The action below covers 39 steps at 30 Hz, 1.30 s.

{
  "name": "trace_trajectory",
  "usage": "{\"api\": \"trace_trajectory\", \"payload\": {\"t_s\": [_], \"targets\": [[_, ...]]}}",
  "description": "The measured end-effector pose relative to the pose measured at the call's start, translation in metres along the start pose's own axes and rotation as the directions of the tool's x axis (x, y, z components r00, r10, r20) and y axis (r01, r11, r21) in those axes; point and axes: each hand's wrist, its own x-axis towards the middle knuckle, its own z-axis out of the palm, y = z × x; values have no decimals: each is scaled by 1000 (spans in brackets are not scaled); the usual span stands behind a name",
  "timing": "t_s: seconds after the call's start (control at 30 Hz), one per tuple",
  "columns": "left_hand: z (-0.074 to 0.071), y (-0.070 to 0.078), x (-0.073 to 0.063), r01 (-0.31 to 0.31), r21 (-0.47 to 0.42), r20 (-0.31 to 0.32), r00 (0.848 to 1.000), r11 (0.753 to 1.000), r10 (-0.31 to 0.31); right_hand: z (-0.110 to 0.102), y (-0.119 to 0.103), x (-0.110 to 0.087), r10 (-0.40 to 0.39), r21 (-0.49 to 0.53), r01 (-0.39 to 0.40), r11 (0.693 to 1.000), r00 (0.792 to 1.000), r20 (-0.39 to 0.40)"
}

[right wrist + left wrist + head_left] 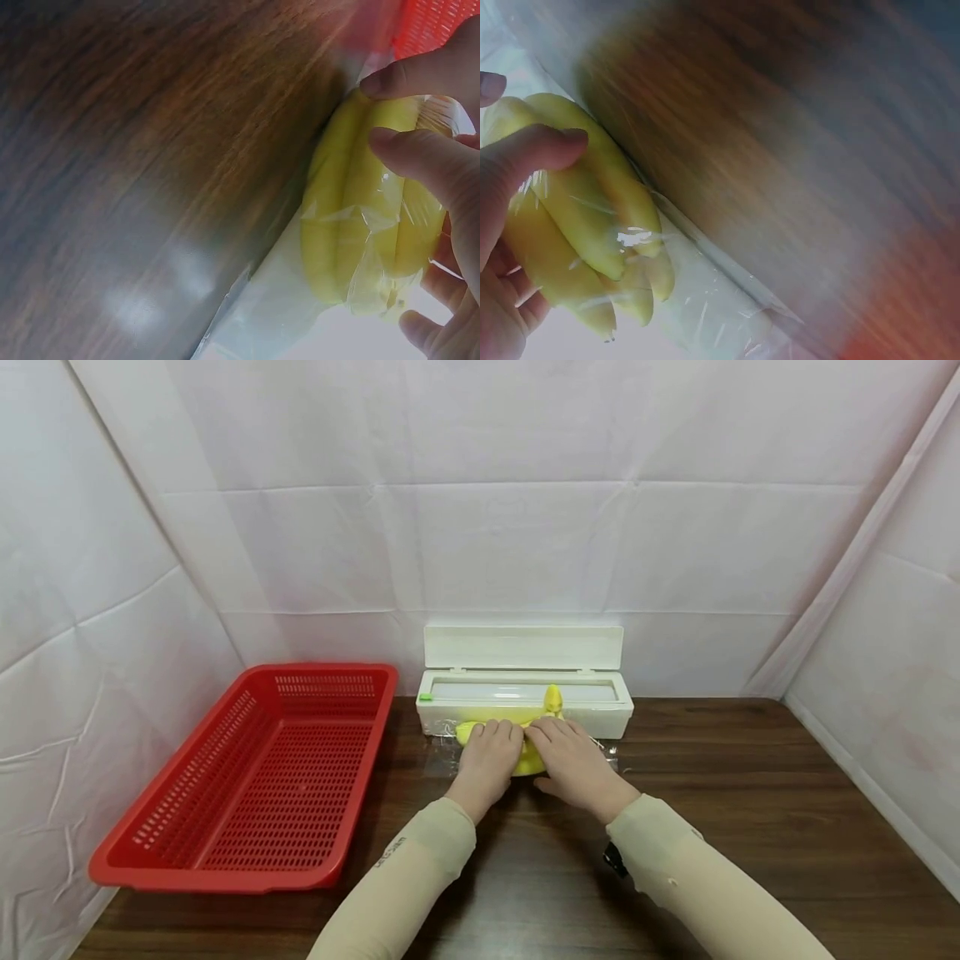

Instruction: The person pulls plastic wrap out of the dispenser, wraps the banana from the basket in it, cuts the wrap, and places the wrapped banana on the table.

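A bunch of yellow bananas (529, 763) lies at the front of a white cling film dispenser (615, 722), its stem end pointing up toward the box. Clear cling film (442, 762) lies over the bananas and spreads out to both sides. My left hand (487, 762) grips the bunch from the left; in the left wrist view its thumb presses on the bananas (577, 217) through the film. From the right, my right hand (576, 763) holds the same bunch, thumb in front and fingers curled behind the bananas (367, 202) in the right wrist view.
The dispenser's lid (522, 647) stands raised against the white cloth backdrop (517, 552). A small green slider (425, 697) sits at the box's left end. On the left is a red perforated basket (351, 827). Everything stands on a dark wooden table (720, 793).
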Motion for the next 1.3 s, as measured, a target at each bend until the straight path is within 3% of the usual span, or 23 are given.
{"api": "trace_trajectory", "payload": {"t_s": [0.13,0.3,0.5,0.67,0.87,1.03,1.3], "targets": [[-1,-4,-1,-33,-4,-12,999,999,33,1,0,1,-2,7,2,1000,1000,-5],[-8,-10,0,-61,-50,29,998,997,63,2,-1,0,-3,-29,3,1000,1000,-8],[-19,-16,3,-60,-136,95,993,989,73,3,-1,0,-5,-91,2,996,1000,-27],[-28,-20,4,-51,-216,99,992,975,74,6,-1,2,-18,-126,7,992,996,-86],[-34,-22,2,-54,-259,132,987,964,91,4,-1,2,-38,-100,26,995,992,-120],[-35,-20,1,-80,-232,122,986,969,111,0,0,4,-46,-27,42,999,989,-141],[-34,-9,-4,-122,-70,91,988,990,128,-3,7,2,-80,-39,74,996,983,-167]]}}
